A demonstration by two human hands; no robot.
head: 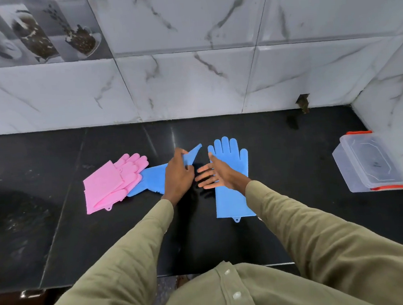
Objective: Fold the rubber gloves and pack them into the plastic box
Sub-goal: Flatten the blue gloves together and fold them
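Two hands over mid-counter, close together. Left hand pinches a lifted corner of a blue glove; thumb and fingers curled round the raised flap, which points up and to the right. The rest of that glove lies flat on the counter, stretching left from the hand, its bristled edge toward the near side. Right hand has fingers straight and spread, palm turned left, holding nothing; it sits above the left edge of a second blue glove. Can't tell if it touches that glove.

Second blue glove lies flat and unfolded, fingers toward the wall, cuff and its hanging tab toward the person. Both sleeves are olive green.

Left of the hands: pink gloves in a loose stack, fingers pointing up-right, overlapping the far end of the first blue glove. Exact count of pink ones unclear, looks like a pair.

Plastic box is well apart on the right, by the side wall: clear, lid on, orange-red clips at both ends. No glove visible in it.

Counter is black polished stone. Marble-look tiled wall behind it and on the right.
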